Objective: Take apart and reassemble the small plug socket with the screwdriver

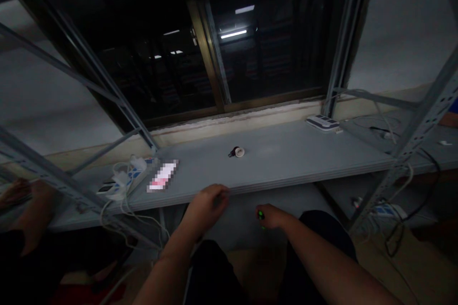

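My left hand (209, 207) is at the front edge of the grey shelf (200, 164), its fingers curled in toward the thumb. Whatever it may hold is hidden. Lower and to the right, over my lap, my right hand (272, 217) is closed around a small black-and-green object (261, 214); its kind does not show in the dim light. On the shelf beyond both hands lies a small piece (239, 152) with a round white cup end and a black part with thin prongs.
A phone (162, 176), blurred out, lies left beside a power strip (123, 178) with plugs and trailing white cables. A white-and-grey flat device (322, 123) sits at the back right. Metal uprights (411, 119) flank the shelf. Another person's arm (39, 205) is at far left.
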A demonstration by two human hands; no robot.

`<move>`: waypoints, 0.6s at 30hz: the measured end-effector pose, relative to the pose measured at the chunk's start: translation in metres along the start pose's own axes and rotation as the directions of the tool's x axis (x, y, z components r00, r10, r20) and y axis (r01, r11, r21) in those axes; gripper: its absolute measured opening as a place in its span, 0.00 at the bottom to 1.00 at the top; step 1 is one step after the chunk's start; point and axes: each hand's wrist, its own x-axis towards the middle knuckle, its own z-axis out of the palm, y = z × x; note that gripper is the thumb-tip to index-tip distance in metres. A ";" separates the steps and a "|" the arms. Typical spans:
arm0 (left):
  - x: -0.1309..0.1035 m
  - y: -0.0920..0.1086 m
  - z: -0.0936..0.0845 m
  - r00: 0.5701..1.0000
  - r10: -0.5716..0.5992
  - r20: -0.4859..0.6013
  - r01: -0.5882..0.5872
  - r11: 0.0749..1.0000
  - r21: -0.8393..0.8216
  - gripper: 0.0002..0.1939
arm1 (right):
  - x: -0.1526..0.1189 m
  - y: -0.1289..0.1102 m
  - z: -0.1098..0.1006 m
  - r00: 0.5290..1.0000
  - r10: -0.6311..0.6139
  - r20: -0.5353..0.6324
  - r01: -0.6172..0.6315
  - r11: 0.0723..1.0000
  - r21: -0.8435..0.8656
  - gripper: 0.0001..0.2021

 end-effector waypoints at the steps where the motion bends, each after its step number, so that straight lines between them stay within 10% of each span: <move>1: 0.015 -0.004 -0.003 1.000 0.018 -0.026 -0.018 1.000 -0.007 0.10 | 0.004 0.000 0.002 1.000 0.006 0.023 -0.005 1.000 -0.011 0.17; 12: 0.193 -0.071 0.027 0.961 0.153 -0.231 -0.173 0.983 -0.067 0.11 | 0.023 -0.005 0.014 0.979 0.021 0.203 -0.006 0.997 -0.073 0.17; 18: 0.231 -0.114 0.050 0.936 0.253 -0.244 -0.295 0.943 -0.154 0.11 | 0.023 -0.011 0.011 0.988 0.055 0.144 -0.054 0.998 -0.012 0.23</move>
